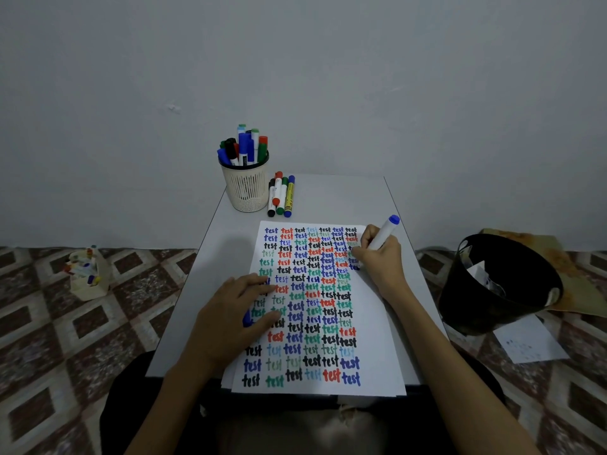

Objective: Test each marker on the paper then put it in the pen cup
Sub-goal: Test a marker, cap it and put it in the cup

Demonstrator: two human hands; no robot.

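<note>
Pinching a blue-capped white marker (382, 236) in its grip, the right hand (381, 257) holds the tip at the right edge of the white paper sheet (371, 323) covered in coloured "test" words. The left hand (230, 318) presses flat there, fingers spread over a small blue cap (247, 318), while the cream mesh pen cup (247, 188) stands beyond on the grey desk (345, 198).

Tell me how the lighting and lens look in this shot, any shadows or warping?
Head view: dim, even light, no glare; the left hand casts a soft shadow on the table; wide-angle lens warps the tiled floor at the edges; the writing on the paper stays legible.
</note>
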